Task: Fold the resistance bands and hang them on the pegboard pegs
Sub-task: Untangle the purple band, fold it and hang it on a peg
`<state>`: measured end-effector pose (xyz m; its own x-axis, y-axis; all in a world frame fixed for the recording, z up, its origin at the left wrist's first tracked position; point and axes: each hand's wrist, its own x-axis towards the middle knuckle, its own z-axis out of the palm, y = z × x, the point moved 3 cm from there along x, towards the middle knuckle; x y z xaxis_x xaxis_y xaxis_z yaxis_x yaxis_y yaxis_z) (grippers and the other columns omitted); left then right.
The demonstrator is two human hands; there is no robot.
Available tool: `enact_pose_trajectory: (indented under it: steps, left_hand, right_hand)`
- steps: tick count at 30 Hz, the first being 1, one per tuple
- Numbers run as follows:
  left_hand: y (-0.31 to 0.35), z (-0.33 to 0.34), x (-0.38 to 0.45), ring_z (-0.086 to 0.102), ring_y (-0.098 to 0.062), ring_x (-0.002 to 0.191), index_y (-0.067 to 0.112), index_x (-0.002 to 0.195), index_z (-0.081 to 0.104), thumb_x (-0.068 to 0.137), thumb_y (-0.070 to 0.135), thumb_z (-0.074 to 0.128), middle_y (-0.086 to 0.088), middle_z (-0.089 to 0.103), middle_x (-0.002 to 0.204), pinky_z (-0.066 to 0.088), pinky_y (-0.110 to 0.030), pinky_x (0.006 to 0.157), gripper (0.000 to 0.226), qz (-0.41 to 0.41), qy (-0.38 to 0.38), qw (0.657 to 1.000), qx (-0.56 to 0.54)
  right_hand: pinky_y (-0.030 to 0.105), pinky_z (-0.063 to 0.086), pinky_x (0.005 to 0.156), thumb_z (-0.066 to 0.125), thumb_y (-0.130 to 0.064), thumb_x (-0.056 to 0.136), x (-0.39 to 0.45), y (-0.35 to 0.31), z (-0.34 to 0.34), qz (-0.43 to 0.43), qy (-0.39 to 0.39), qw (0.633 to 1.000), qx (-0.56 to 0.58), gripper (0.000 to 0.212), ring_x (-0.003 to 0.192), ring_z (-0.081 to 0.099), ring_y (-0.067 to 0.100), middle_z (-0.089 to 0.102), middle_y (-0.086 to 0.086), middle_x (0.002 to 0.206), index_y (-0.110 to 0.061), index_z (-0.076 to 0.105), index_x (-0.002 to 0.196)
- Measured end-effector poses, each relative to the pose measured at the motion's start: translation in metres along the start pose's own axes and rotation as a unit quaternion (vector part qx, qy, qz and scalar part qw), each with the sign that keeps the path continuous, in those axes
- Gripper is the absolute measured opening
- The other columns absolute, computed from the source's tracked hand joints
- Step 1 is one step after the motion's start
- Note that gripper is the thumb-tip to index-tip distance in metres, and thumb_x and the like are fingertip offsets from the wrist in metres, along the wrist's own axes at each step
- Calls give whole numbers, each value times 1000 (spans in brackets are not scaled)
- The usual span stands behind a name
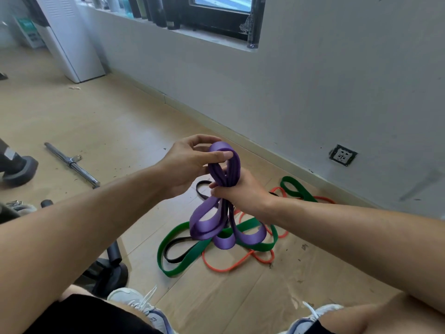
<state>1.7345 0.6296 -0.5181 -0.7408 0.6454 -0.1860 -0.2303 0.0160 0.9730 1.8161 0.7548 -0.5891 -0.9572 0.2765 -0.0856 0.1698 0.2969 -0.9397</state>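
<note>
A purple resistance band is gathered into several loops above the floor. My right hand grips the bundle at its middle, fingers curled round the strands. My left hand pinches the upper loops between thumb and fingers. The lower loops hang down over a pile on the floor: a green band, an orange band and a thin black band. No pegboard is in view.
A grey wall with a socket runs along the right. A metal bar lies on the wooden floor at left. Black equipment feet stand near my knees. My white shoes are at the bottom.
</note>
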Motion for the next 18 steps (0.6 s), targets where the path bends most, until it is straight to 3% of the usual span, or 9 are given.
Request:
enact_pose_trajectory:
  steps: [3, 6, 9, 14, 16, 18]
  left_hand:
    - [-1, -9, 0, 74, -22, 92, 12, 122, 63, 74, 8, 86, -13, 76, 108, 56, -29, 81, 53, -6, -26, 994, 108]
    - [-7, -10, -3, 75, -19, 93, 13, 113, 70, 72, 13, 89, -7, 78, 98, 56, -25, 83, 45, -3, -55, 973, 222]
    - [-8, -6, -8, 75, -16, 87, 10, 103, 74, 73, 14, 89, -7, 79, 92, 53, -14, 71, 34, -5, -45, 974, 222]
    - [2, -3, -9, 76, -26, 92, 10, 108, 72, 72, 15, 90, -11, 79, 95, 59, -31, 80, 40, 31, -10, 982, 187]
    - [8, -1, -12, 76, -27, 89, 10, 107, 73, 73, 13, 89, -12, 79, 93, 59, -32, 84, 38, 49, -6, 980, 192]
    - [12, -2, -16, 77, -29, 86, 8, 107, 73, 74, 7, 87, -13, 79, 91, 60, -36, 86, 36, 62, -8, 979, 194]
  right_hand:
    - [59, 58, 91, 75, -19, 78, 0, 2, -10, 3, -13, 1000, -22, 15, 96, 73, 37, 76, 15, 95, -20, 71, 92]
    - [52, 60, 88, 75, -12, 83, -3, 3, -17, 10, -37, 997, -68, 12, 80, 70, 26, 73, 17, 88, -12, 69, 93]
    - [46, 56, 78, 74, -14, 86, -8, -1, -22, 18, -67, 993, -93, 19, 72, 60, 17, 63, 9, 78, -4, 64, 98]
    - [18, 52, 60, 80, -20, 88, -14, -19, -34, 31, -88, 994, -63, 21, 65, 61, 7, 64, 1, 76, -5, 67, 94]
    - [20, 54, 66, 84, -27, 85, -17, -24, -41, 36, -116, 990, -68, 25, 69, 66, 6, 69, -1, 79, -9, 71, 97]
    - [30, 59, 82, 87, -31, 83, -19, -25, -50, 38, -113, 990, -72, 32, 84, 72, 12, 75, 0, 92, -11, 73, 104]
